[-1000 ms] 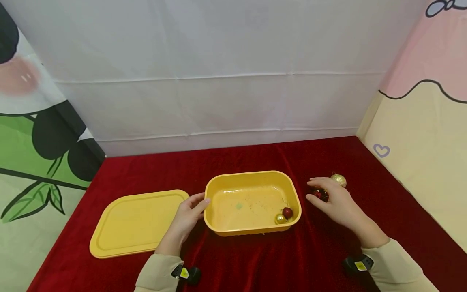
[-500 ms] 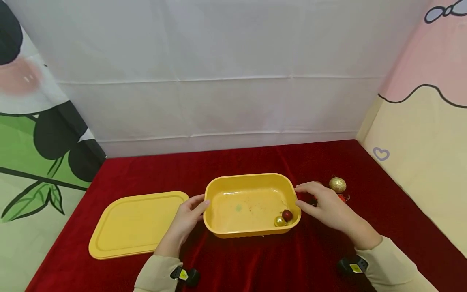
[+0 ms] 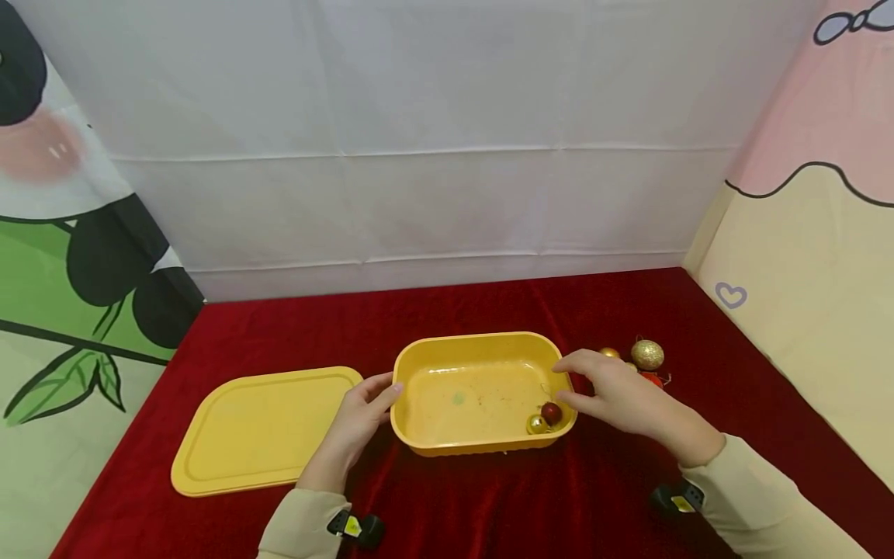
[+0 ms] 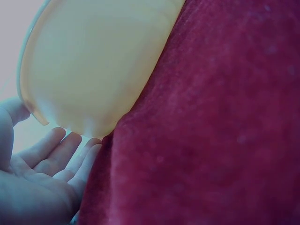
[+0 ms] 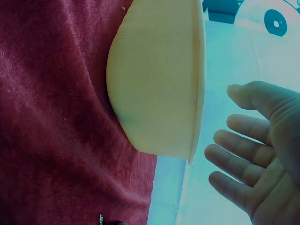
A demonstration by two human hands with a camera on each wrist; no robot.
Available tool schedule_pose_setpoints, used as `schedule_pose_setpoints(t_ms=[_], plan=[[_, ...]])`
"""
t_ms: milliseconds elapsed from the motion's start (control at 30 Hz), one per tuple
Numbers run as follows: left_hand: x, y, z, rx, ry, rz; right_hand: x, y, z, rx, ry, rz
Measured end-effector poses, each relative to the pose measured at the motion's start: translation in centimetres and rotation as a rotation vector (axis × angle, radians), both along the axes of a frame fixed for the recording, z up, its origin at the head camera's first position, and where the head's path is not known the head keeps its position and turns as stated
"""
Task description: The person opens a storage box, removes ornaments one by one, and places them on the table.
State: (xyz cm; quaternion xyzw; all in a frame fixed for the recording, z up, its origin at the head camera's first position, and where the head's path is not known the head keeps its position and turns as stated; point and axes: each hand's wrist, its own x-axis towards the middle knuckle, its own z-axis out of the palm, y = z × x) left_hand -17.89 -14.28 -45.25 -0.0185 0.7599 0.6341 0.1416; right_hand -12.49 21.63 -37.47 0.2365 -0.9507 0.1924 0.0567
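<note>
The box (image 3: 482, 447) sits mid-bench on the red cloth (image 3: 433, 505). The left hand (image 3: 359, 415) grips it at 9 o'clock, thumb (image 3: 386, 397) on the rim, the other fingers (image 4: 62, 151) against the outer wall. At 3 o'clock the right hand (image 3: 618, 392) reaches over the rim with its fingers (image 5: 232, 161) well apart and nothing between them; I cannot tell whether they touch the rim. Inside the box, toward 4 o'clock, a dark red ball (image 3: 551, 412) and a shiny gold ball (image 3: 537, 425) lie together. Beyond the right hand, between 2 and 3 o'clock from the box, lies a glitter ball (image 3: 648, 355) among others the hand partly hides. The lid (image 3: 268, 431) lies flat toward 8 o'clock.
</note>
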Motion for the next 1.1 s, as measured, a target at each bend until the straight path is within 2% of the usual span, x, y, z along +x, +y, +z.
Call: schedule_pose_setpoints(t_ms=[167, 500, 833, 1100], plan=[[0.0, 0.1, 0.0, -0.002, 0.004, 0.004, -0.3, -0.5, 0.2, 0.026, -0.046, 0.043], [0.0, 0.0, 0.1, 0.006, 0.003, 0.012, -1.1, -1.9, 0.3, 0.155, -0.055, 0.171], [0.1, 0.4, 0.3, 0.03, 0.022, 0.01, -1.7, -2.5, 0.3, 0.223, -0.138, 0.199], [0.2, 0.3, 0.3, 0.015, 0.017, 0.016, -2.4, -3.3, 0.2, 0.289, -0.203, 0.215]])
